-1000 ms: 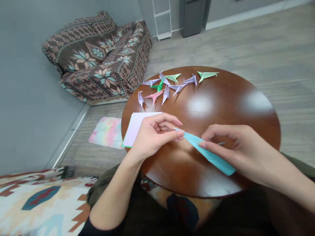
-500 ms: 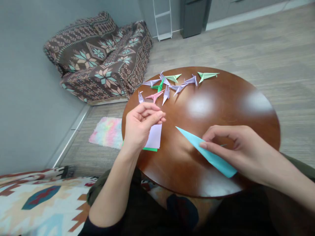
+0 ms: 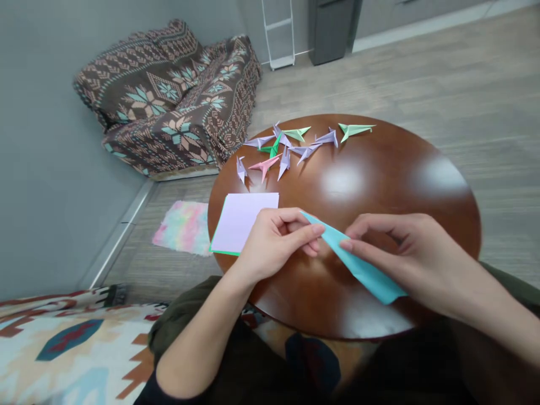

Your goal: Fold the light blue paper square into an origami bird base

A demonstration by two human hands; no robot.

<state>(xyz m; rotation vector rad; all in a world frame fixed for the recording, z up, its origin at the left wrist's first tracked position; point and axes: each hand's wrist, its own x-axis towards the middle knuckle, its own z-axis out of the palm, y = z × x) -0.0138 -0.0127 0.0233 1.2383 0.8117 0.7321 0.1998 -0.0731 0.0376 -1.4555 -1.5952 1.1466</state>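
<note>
A light blue folded paper [image 3: 366, 274], long and narrow with a pointed tip, is held above the table between both hands. My left hand [image 3: 283, 241] pinches it near the pointed tip, thumb on top. Further down its length, my right hand [image 3: 400, 253] grips the upper edge between thumb and forefinger. The wider end of the paper hangs toward the table's near edge. Just left of my left hand lies a stack of square paper [image 3: 244, 216], lilac on top with a green edge showing beneath.
Several folded paper cranes [image 3: 284, 163] in lilac, green and pink stand along the far left of the round brown table [image 3: 405, 185]. Beyond are a sofa under a patterned cover [image 3: 181, 112], a white rack [image 3: 278, 34] and a pastel fluffy mat [image 3: 181, 228].
My left hand has moved right and down from above the paper stack and now pinches the blue paper's tip. The stack is more exposed. My right hand has hardly moved.
</note>
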